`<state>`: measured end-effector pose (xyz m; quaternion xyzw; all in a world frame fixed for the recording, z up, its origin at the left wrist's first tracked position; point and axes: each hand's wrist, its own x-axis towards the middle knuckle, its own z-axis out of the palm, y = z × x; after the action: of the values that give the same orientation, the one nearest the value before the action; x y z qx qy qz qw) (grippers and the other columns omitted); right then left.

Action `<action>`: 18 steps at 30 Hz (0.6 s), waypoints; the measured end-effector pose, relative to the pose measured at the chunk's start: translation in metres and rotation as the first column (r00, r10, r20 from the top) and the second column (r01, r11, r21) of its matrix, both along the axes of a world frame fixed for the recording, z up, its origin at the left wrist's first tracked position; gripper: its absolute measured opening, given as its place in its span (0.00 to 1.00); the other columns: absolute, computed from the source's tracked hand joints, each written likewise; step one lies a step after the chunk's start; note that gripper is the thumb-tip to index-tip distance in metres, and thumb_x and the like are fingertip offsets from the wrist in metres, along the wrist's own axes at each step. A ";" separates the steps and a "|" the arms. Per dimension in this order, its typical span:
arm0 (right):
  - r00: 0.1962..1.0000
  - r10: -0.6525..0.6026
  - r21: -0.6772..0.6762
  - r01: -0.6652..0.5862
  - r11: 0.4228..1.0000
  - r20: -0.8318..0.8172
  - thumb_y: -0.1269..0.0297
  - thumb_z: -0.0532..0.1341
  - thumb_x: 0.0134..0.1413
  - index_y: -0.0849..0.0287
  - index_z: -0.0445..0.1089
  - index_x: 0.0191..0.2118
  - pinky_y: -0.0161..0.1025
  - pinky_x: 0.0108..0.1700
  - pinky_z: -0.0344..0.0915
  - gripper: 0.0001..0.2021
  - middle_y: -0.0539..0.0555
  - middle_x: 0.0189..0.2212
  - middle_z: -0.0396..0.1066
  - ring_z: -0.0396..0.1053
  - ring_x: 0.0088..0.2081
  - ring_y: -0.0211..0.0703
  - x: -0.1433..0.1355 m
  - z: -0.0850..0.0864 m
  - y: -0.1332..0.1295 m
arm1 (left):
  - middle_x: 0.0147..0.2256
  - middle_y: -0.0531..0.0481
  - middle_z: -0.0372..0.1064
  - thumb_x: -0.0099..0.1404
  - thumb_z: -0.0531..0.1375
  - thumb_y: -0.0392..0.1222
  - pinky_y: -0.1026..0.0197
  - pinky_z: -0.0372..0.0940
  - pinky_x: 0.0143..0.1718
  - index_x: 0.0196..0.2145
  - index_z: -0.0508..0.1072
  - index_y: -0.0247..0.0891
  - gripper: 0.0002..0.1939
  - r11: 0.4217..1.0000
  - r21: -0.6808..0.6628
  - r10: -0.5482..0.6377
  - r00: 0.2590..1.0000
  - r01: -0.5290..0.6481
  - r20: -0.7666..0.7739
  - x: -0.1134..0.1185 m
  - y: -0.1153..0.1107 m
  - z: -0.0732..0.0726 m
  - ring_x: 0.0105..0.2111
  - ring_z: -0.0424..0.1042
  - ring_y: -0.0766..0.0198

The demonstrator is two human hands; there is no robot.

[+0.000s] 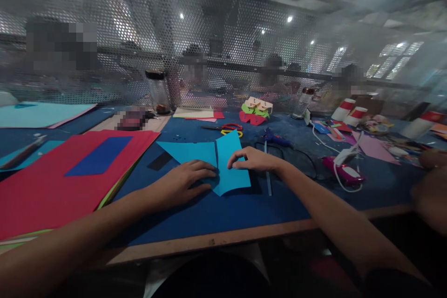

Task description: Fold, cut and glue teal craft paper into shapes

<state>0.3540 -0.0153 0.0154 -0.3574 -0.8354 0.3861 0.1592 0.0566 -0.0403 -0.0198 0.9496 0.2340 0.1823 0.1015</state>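
Observation:
A bright blue sheet of paper (200,152), with pointed corners and a dark line or gap down its middle, lies on the blue tabletop. My left hand (185,179) rests flat on its lower left part, fingers stretched towards the middle line. Over the right half, my right hand (253,158) is curled, its thumb and bent forefinger close together at the paper. That half looks slightly raised. Just behind are scissors with red handles (232,127) and yellow handles (232,133). A blue glue gun (275,138) and a clear glue stick (268,172) lie right of the paper.
Large red sheets (45,172) with a dark blue strip (99,156) cover the left. A layered paper craft (256,111) and glass jar (157,93) stand behind. A magenta device (344,171) with white cable lies right. A co-worker's hand (433,191) is far right.

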 end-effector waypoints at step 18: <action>1.000 0.019 0.012 -0.019 1.000 0.011 0.59 0.63 0.62 0.58 0.79 0.47 0.40 0.54 0.64 0.13 0.54 0.48 0.79 0.74 0.50 0.47 0.001 -0.002 0.002 | 0.60 0.45 0.69 0.76 0.57 0.46 0.50 0.68 0.58 0.58 0.74 0.49 0.15 1.000 0.001 -0.030 1.000 0.030 0.000 -0.002 0.001 0.001 0.58 0.71 0.53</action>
<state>0.3551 -0.0134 0.0133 -0.3508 -0.8419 0.3805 0.1530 0.0550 -0.0396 -0.0188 0.9531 0.2194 0.1808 0.1038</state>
